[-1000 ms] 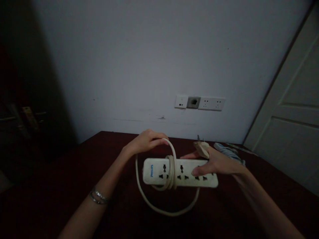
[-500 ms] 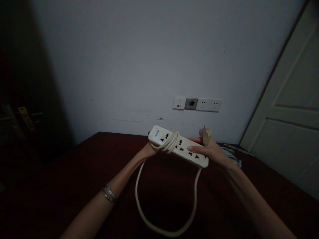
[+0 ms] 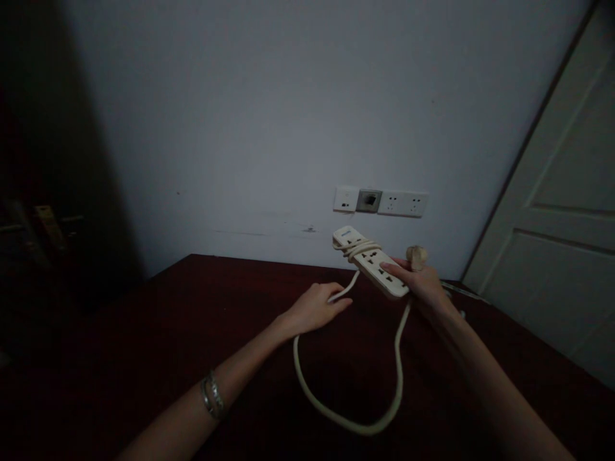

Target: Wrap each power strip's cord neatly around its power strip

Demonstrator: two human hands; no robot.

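Observation:
A white power strip point(image 3: 375, 261) tilts above the dark red tabletop, several turns of its cord around its far end. My right hand point(image 3: 417, 282) grips the near end, thumb on the socket face. Beside those fingers sticks up the cord's plug point(image 3: 416, 256), also at my right hand. Lower and to the left, my left hand point(image 3: 319, 306) is closed around the white cord point(image 3: 353, 425), which passes through it and hangs in a wide loop back up to my right hand. A metal bracelet point(image 3: 212, 396) circles my left wrist.
Behind the tabletop point(image 3: 230, 288) rises a pale wall with a row of outlets point(image 3: 402, 203). Partly behind my right wrist lie pale items point(image 3: 462, 314). A white panelled door point(image 3: 552, 211) stands at right; a brass door handle point(image 3: 50, 224) shows at left.
My left hand has come off the strip's far end and moved down onto the cord. My right hand has shifted the strip rightward and turned it away. The cord loop moved right too.

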